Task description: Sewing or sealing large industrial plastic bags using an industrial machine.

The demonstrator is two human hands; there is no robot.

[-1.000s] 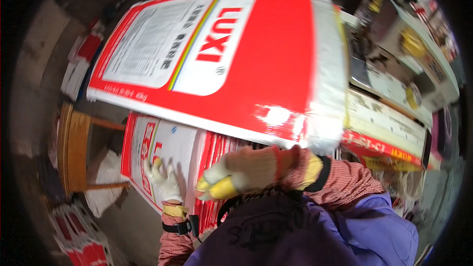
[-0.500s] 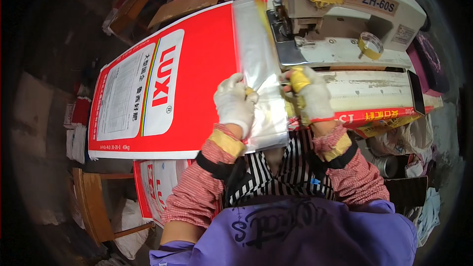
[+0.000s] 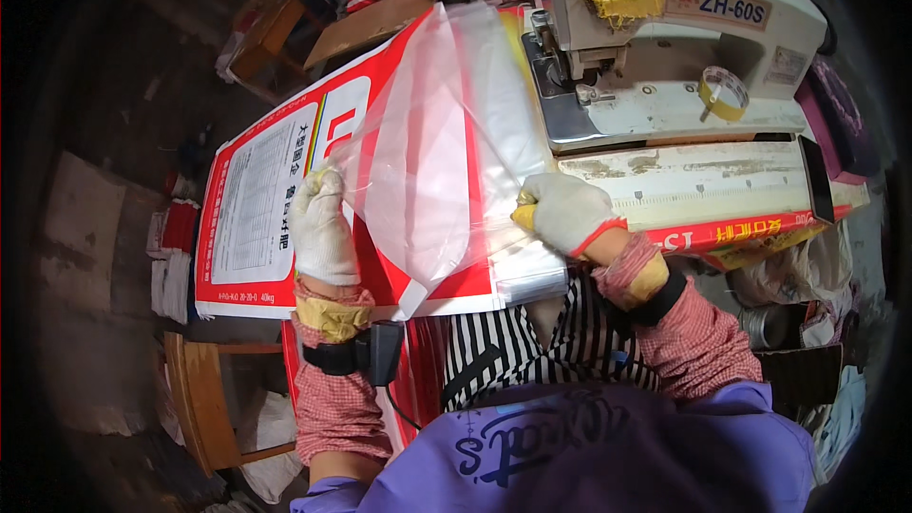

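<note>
A large red-and-white printed sack (image 3: 252, 218) lies flat in front of me. Out of its right end comes a clear plastic liner (image 3: 418, 171), part of which is folded back leftward over the red print. My left hand (image 3: 323, 228), in a white glove, pinches the left edge of the lifted plastic film above the sack. At the sack's right end my right hand (image 3: 570, 212), gloved with yellow-covered fingertips, is closed on the liner's edge. The film stretches between both hands. Right of the sack stands a sewing machine (image 3: 684, 28), its needle area close to the liner.
A yellow tape roll (image 3: 724, 93) sits on the sewing machine's bed. Below it lies a worn white board with ruler marks (image 3: 693, 176). A wooden stool (image 3: 195, 399) stands at lower left, and a purple box (image 3: 836, 119) at far right.
My left hand has moved left, drawing a layer of the clear liner up and across the sack. My right hand has come slightly left and down, onto the liner's edge.
</note>
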